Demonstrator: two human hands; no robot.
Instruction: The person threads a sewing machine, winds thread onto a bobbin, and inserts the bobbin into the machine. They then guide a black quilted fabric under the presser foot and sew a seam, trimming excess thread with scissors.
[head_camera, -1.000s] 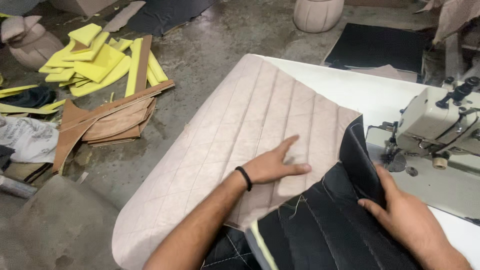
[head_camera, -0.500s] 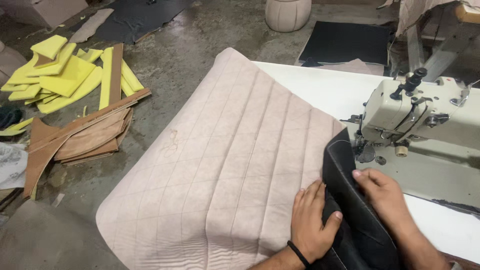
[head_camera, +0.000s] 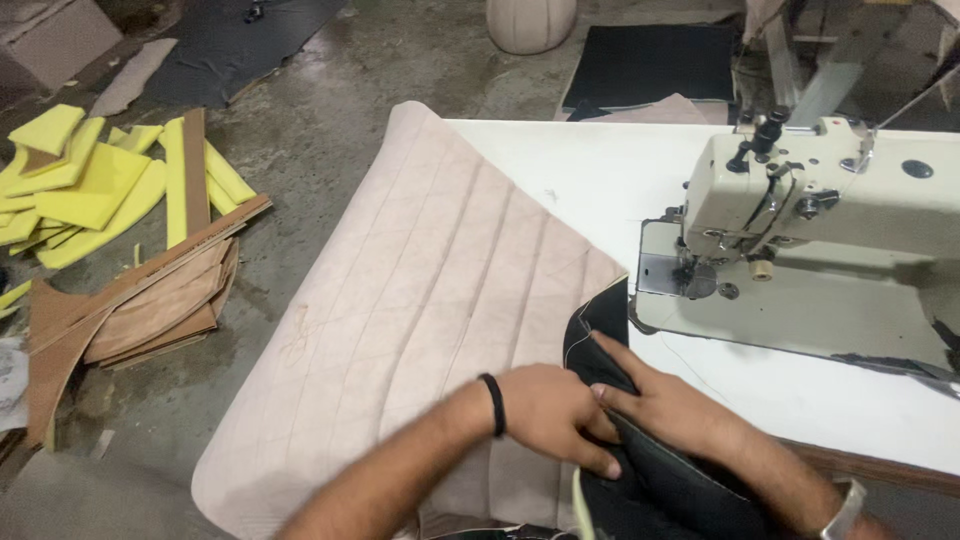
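Note:
A large beige quilted panel (head_camera: 420, 300) lies over the left end of the white sewing table (head_camera: 590, 175) and hangs past its edge. A black fabric piece (head_camera: 640, 490) is joined to its right edge. My left hand (head_camera: 555, 415), with a black band at the wrist, presses and pinches the seam where beige meets black. My right hand (head_camera: 660, 405) lies flat on the black fabric right beside it, fingers touching the left hand. A cream sewing machine (head_camera: 820, 210) stands just beyond, its needle area (head_camera: 690, 270) a short way past the fabric's tip.
On the concrete floor at left lie yellow foam offcuts (head_camera: 90, 190) and a stack of brown panels (head_camera: 150, 310). A black sheet (head_camera: 650, 65) and a beige round stool (head_camera: 530, 20) sit behind the table. More dark material (head_camera: 240, 40) lies at the far left.
My view has moved closer to the machine. Both hands have come together at the seam, the left sliding right off the beige panel, the right moving up along the black fabric.

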